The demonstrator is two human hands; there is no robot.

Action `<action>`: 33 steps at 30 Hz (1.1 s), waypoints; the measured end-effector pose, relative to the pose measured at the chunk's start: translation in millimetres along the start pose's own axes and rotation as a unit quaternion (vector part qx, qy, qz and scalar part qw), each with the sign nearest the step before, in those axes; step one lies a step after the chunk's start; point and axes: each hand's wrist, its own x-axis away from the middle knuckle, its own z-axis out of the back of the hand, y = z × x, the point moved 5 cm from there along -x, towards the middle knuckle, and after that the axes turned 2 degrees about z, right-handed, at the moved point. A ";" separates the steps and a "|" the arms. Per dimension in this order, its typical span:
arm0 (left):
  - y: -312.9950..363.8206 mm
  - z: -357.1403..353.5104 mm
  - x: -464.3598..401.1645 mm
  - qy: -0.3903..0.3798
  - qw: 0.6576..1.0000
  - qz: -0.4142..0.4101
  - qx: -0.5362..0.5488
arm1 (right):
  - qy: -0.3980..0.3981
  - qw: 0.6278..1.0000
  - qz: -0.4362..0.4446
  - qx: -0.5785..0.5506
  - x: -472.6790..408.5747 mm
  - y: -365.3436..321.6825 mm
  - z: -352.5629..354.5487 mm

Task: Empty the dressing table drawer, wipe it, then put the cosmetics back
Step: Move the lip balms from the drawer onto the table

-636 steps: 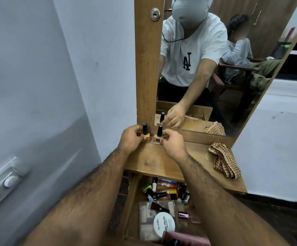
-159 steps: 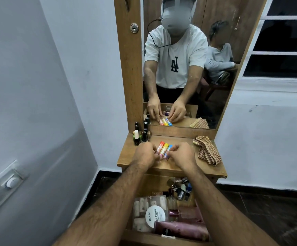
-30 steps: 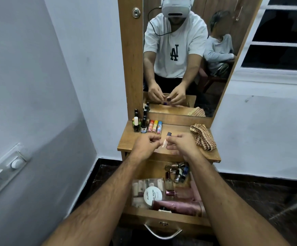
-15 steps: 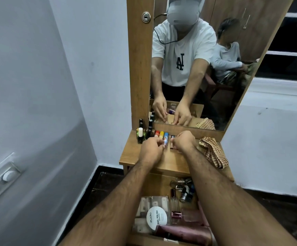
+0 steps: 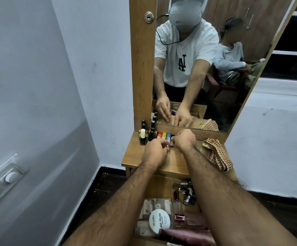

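Observation:
Both of my hands are on the wooden dressing table top [image 5: 138, 158] near the mirror. My left hand [image 5: 155, 153] and my right hand [image 5: 185, 140] pinch a small clear tube with a dark cap [image 5: 170, 143] between them, laying it beside the red, yellow and blue lip balm tubes [image 5: 164, 135]. Several nail polish bottles [image 5: 146, 133] stand at the back left corner. Below, the open drawer [image 5: 161, 185] holds a round white nail polish remover tub [image 5: 159, 221], a clear case [image 5: 146, 206], small bottles [image 5: 184, 189] and a pink tube [image 5: 185, 236].
A checked cloth [image 5: 216, 154] lies crumpled on the right of the table top. The mirror [image 5: 206, 68] stands behind, in a wooden frame with a lock [image 5: 149, 17]. A grey wall with a switch plate [image 5: 9, 176] is close on the left. The floor is dark.
Both hands carried the small tube from mid-table back toward the mirror and now hold it down next to the coloured lip balms. The camera has tilted closer.

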 end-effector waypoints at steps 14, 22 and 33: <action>-17.9 5.1 54.9 -0.053 0.994 -0.002 0.098 | 0.011 0.979 0.139 -0.146 89.3 12.8 57.8; -53.5 -1.4 99.0 -0.058 0.998 0.037 -0.002 | -0.077 0.982 0.119 -0.125 159.1 70.5 45.2; -81.0 -6.8 115.7 -0.093 0.964 0.068 -0.240 | -0.247 0.949 0.169 0.094 191.5 83.5 -10.7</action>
